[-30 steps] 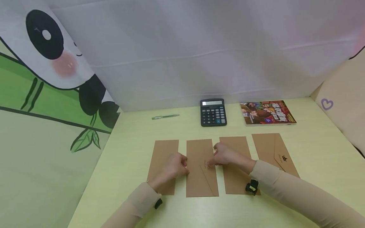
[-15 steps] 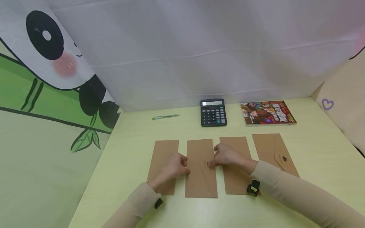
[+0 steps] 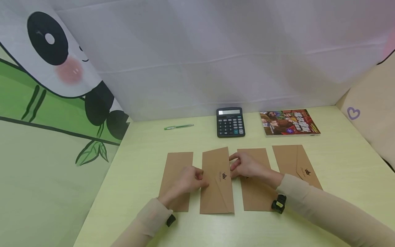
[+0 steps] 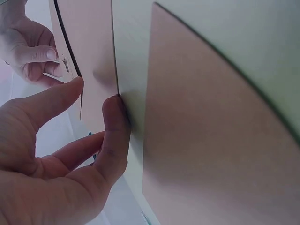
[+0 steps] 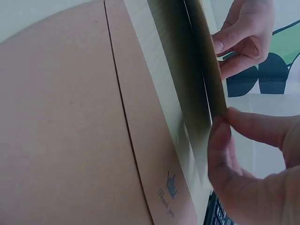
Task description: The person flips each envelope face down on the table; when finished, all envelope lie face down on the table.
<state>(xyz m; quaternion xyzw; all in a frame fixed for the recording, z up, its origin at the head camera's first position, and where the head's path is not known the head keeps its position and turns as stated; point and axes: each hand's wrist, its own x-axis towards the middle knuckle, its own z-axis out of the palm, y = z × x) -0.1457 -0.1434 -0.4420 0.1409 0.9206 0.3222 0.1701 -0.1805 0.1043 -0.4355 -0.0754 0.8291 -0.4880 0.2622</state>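
The second brown envelope from the left lies between my hands, its right edge tilted up from the table. My right hand pinches that raised edge between thumb and finger, and the right wrist view shows the envelope nearly edge-on there. My left hand touches the opposite edge. In the left wrist view its thumb lies over the envelope's face, while the index fingertip is right at the edge, apart from the thumb. A crown print shows near the right edge.
Brown envelopes flank it: one at left, another under my right forearm, and a third at far right. Behind them lie a green pen, a black calculator and a colourful book. White cloth hangs behind.
The right edge of the second envelope has come up off the table with my right hand, uncovering the crown print. My left hand has shifted slightly right over the envelope's left edge.
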